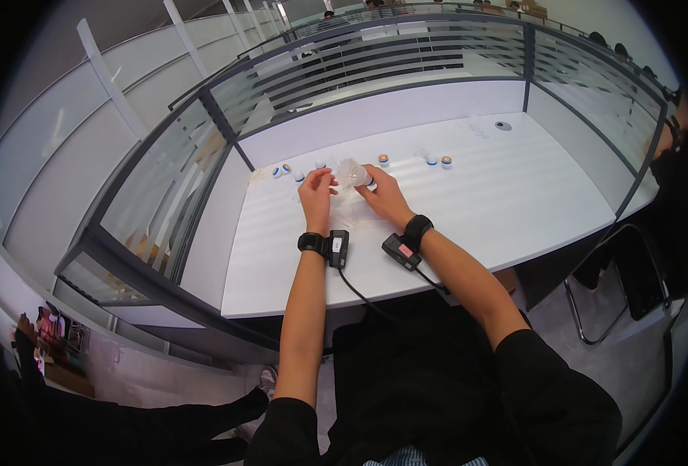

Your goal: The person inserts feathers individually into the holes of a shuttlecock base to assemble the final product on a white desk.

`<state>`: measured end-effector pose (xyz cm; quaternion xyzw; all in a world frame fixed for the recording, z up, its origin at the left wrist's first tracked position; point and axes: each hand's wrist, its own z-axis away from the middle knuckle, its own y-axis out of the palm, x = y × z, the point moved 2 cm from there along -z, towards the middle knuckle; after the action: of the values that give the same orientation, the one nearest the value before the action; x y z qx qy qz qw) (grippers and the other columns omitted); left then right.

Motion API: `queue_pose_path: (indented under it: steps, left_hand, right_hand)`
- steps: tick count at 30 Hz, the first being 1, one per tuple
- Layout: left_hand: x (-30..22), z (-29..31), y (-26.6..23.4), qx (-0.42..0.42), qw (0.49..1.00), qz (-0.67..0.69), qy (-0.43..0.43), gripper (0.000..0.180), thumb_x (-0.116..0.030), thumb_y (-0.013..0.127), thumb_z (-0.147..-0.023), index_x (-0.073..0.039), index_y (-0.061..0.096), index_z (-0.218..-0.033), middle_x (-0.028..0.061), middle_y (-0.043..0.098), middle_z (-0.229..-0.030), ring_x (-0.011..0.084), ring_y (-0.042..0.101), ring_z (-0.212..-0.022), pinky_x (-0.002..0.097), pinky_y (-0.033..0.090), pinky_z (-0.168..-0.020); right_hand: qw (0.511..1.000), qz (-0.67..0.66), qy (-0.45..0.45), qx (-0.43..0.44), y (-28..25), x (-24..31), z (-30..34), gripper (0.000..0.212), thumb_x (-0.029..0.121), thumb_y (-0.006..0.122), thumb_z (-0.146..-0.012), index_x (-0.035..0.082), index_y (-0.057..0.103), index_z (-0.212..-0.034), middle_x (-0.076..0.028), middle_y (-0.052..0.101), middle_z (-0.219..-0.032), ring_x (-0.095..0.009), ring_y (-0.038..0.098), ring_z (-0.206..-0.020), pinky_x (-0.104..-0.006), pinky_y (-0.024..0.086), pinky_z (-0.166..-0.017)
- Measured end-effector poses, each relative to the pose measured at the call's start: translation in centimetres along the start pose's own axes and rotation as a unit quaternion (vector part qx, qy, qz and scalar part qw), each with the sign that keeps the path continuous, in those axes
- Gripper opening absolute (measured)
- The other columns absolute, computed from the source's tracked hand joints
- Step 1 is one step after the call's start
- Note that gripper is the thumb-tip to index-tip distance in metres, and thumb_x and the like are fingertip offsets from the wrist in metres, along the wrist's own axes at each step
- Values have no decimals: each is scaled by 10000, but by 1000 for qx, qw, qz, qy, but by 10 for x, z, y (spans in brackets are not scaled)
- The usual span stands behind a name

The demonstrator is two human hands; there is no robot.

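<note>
Above the white desk [476, 198], my right hand [388, 199] is closed round a small white-and-blue container [372, 182], mostly hidden by the fingers. Crumpled clear plastic [351, 172] sits against it; whether it is a bag or a wrapper I cannot tell. My left hand [318, 190] is just left of the plastic, fingers bent and apart, with nothing visible in them. Behind the hands stand similar small containers: one with a brownish top [383, 160], a white-and-blue one [320, 165] and another [299, 176].
More small containers [282, 170] stand at the left and a pair [439, 161] at the right, near clear plastic scraps [480, 128]. Glass-topped partitions [390, 101] enclose the desk. Cabled black boxes [338, 248] are strapped to my wrists. A chair [631, 279] stands right; another person's leg [212, 412] is lower left.
</note>
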<state>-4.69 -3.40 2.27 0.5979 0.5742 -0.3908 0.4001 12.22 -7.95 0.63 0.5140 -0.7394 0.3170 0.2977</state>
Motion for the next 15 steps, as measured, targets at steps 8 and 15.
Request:
queue_pose_path:
  steps: [8,15]
  left_hand:
    - [10,2,-19,-218,896,-384,50,330,-108,580,-835,-1,619,-1145,166,643,-1149,314,602,-1035,419,474,-898]
    - [19,5,-14,-124,847,-517,-9,512,-167,555,-828,44,504,-1291,207,582,-1262,389,533,-1193,460,433,-1011]
  right_hand:
    - [999,-5,-25,-35,-4,-4,2,369,-13,626,-810,46,612,-1174,-189,622,-1006,-354,638,-922,-381,546,-782]
    - [998,46,43,-23,-3,-22,2,361,26,635,-799,49,612,-1159,-230,632,-984,-392,641,-918,-425,535,-801]
